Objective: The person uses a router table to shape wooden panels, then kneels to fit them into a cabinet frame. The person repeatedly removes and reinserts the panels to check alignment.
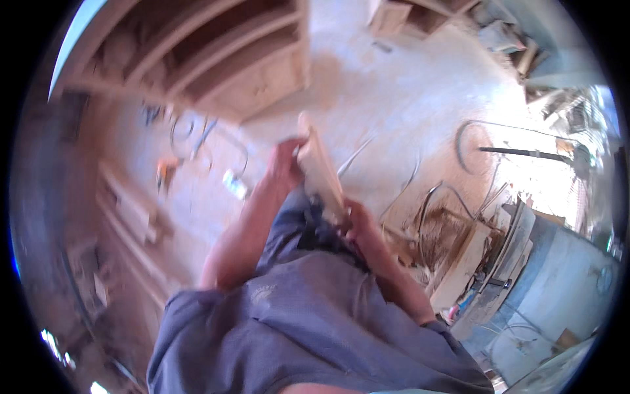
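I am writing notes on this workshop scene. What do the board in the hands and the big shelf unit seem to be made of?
The board, held by the left hand and the right hand, looks like pale bare wood, unpainted and matt. The picture is too blurred to show grain. The shelf unit also seems raw, unfinished wood: the same light tan colour and no gloss or paint visible.

Motion-blurred fisheye view, glare at right.

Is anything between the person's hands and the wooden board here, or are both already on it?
Nothing visible stands between them. The left hand grips the wooden board near its upper end, and the right hand holds its lower end. The picture is motion-blurred, so finger detail is unclear.
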`<action>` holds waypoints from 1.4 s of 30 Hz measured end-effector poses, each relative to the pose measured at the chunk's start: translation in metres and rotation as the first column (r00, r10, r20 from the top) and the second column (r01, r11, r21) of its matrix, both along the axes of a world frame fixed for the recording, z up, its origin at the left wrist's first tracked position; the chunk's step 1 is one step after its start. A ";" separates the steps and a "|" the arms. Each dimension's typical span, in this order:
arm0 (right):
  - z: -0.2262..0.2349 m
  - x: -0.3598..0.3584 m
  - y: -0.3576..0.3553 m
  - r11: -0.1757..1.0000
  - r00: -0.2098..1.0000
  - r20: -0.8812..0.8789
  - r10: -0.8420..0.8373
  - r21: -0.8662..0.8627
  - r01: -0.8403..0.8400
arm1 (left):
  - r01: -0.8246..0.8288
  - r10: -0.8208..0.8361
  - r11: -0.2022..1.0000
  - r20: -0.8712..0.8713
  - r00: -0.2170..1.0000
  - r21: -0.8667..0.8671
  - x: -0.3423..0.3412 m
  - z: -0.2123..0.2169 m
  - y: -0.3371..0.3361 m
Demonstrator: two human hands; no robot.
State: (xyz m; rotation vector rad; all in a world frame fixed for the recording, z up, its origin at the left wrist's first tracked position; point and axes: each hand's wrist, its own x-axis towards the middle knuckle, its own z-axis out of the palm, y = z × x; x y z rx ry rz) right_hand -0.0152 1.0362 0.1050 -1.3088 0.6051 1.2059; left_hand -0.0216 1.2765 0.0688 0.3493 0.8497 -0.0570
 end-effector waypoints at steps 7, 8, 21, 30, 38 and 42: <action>-0.024 0.166 -0.022 0.950 0.931 0.365 -0.004 -0.288 0.117 | 0.443 -0.444 0.896 0.059 0.894 0.032 0.186 -0.022 0.025; -0.049 0.179 -0.041 0.943 0.867 0.499 0.016 -0.295 0.152 | 0.495 -0.493 0.869 0.079 0.867 -0.005 0.208 -0.044 0.020; -0.108 0.515 -0.105 0.776 0.620 0.697 0.360 -0.593 0.215 | 0.462 -0.534 0.776 0.059 0.843 0.431 0.612 -0.085 -0.056; -0.118 0.827 -0.104 0.862 0.499 0.789 0.357 -0.485 0.150 | 0.528 -0.582 0.419 -0.227 0.781 0.739 0.763 -0.084 -0.079; -0.245 0.998 -0.094 0.805 0.024 0.842 0.539 -0.523 0.281 | 0.349 -0.508 0.161 -0.226 0.831 0.923 0.893 -0.233 -0.068; -0.308 1.076 -0.087 0.842 0.202 0.873 0.445 -0.484 0.239 | 0.506 -0.467 0.141 -0.393 0.792 0.851 0.981 -0.250 -0.078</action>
